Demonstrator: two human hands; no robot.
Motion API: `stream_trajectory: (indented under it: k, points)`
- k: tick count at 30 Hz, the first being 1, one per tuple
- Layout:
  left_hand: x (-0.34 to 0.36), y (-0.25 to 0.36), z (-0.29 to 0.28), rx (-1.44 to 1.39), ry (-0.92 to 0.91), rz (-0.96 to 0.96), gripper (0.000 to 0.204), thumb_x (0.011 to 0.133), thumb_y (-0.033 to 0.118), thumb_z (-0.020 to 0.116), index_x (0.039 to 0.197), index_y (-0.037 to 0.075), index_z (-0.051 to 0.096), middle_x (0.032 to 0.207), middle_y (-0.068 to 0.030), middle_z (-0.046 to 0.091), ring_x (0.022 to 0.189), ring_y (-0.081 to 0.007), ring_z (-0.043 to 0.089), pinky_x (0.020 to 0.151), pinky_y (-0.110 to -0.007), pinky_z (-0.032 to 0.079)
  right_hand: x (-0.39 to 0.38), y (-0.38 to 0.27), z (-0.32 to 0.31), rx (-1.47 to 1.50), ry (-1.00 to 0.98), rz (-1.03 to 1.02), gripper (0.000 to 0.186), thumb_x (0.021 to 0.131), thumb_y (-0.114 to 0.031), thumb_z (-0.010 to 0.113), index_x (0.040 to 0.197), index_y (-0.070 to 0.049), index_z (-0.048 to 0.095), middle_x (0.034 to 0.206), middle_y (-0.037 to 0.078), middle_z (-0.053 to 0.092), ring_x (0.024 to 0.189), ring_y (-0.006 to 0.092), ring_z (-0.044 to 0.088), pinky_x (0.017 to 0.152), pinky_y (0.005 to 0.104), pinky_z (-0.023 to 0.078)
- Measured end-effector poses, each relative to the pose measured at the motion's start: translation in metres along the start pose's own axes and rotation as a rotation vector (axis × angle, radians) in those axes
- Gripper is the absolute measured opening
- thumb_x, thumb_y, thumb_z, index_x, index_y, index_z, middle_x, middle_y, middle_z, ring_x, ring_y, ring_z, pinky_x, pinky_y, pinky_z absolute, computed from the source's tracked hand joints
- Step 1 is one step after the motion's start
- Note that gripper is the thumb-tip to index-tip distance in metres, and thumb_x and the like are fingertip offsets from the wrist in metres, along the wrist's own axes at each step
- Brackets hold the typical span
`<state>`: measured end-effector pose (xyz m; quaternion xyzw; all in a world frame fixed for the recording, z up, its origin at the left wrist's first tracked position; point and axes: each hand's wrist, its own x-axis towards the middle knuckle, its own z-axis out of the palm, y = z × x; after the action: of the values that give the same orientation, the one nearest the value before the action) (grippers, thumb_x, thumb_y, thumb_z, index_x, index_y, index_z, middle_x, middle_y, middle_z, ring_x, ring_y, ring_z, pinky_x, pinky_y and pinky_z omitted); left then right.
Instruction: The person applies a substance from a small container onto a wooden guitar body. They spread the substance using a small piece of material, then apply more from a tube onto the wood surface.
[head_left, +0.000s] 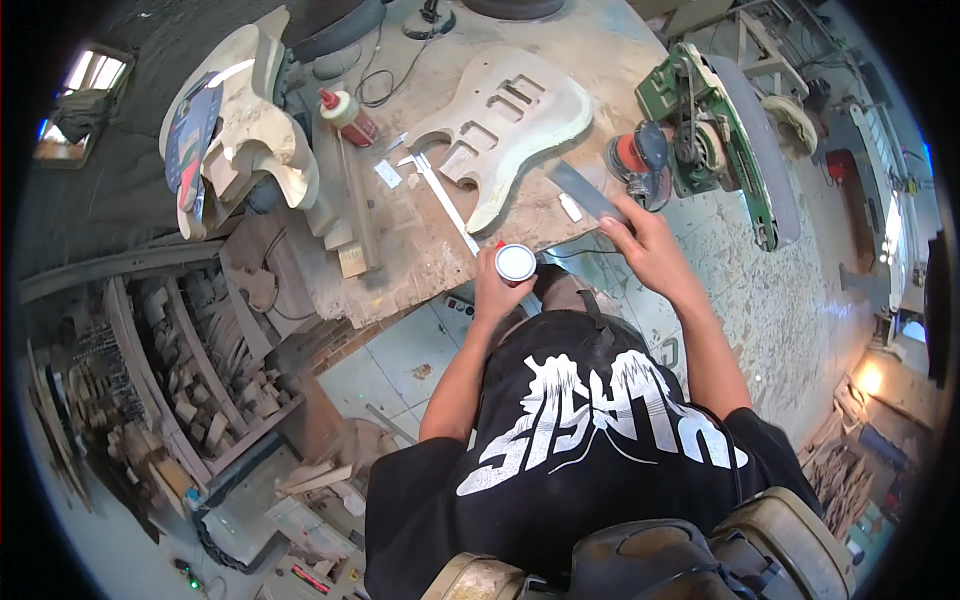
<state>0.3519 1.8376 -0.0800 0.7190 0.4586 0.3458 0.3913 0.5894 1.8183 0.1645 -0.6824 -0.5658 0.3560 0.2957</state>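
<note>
My left hand [498, 288] is wrapped round a small container [515, 262] at the table's near edge. Its round white end with a dark rim faces up, and a bit of red shows beside it. My right hand [650, 245] pinches one end of a flat dark grey strip [583, 188], whose far end lies over the tabletop; I cannot tell its exact kind. Just beyond both hands lies a pale wooden guitar body [515, 125] with cut-out pockets. A white caliper [445, 200] rests along its left side, and a small white block [570, 207] sits near the strip.
On the wooden table [400, 280] stand a red-capped bottle [350, 118], wooden bars [358, 210] and an orange-black sander [640, 160]. A green belt sander [700, 130] is at right. More carved guitar bodies [245, 130] are stacked left. Wood offcuts [225, 410] fill shelves at lower left.
</note>
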Motion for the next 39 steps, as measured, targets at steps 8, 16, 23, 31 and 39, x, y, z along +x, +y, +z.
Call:
stream_trajectory:
  k: [8,16,23,31,39]
  points:
    - [-0.002,-0.001,-0.037,0.146,0.042,-0.040,0.074,0.063,0.025,0.090,0.122,-0.002,0.056,0.116,-0.0190,0.055,0.110,-0.0386,0.057,0.094,-0.046,0.046,-0.037,0.077,0.028,-0.001,-0.023,0.369,0.036,0.098,-0.042,0.058,0.098,-0.007,0.066,0.067,0.016,0.061,0.064,0.0328,0.062,0.063,0.0428,0.045]
    - [0.023,0.001,0.027,0.076,0.020,-0.066,0.086,0.057,0.034,0.096,0.126,0.001,0.056,0.128,-0.0194,0.054,0.122,-0.0388,0.051,0.102,-0.048,0.043,-0.030,0.129,0.079,-0.307,-0.028,0.272,0.043,0.096,-0.049,0.058,0.099,-0.009,0.070,0.079,0.024,0.068,0.083,0.0452,0.066,0.072,0.0534,0.049]
    - [0.038,0.001,0.056,0.113,0.040,-0.079,0.087,0.057,0.032,0.097,0.127,0.001,0.056,0.125,-0.0182,0.053,0.121,-0.0386,0.051,0.103,-0.047,0.042,-0.041,0.162,0.090,-0.349,-0.004,0.337,0.047,0.095,-0.053,0.058,0.106,-0.009,0.073,0.083,0.025,0.070,0.084,0.0457,0.067,0.074,0.0543,0.051]
    - [0.039,-0.003,0.037,0.192,0.051,-0.053,0.099,0.058,0.024,0.096,0.142,0.001,0.048,0.132,-0.0183,0.051,0.125,-0.0368,0.050,0.105,-0.045,0.043,-0.039,0.170,0.095,-0.227,0.054,0.374,0.048,0.096,-0.051,0.058,0.102,-0.005,0.070,0.080,0.026,0.068,0.082,0.0471,0.066,0.073,0.0550,0.050]
    - [0.013,-0.020,0.000,0.454,0.018,-0.056,0.083,0.070,0.026,0.087,0.140,0.001,0.049,0.135,-0.0220,0.050,0.125,-0.0402,0.048,0.107,-0.049,0.039,-0.045,0.173,0.102,-0.198,0.014,0.380,0.050,0.095,-0.053,0.058,0.094,-0.004,0.069,0.082,0.025,0.068,0.084,0.0472,0.065,0.075,0.0539,0.050]
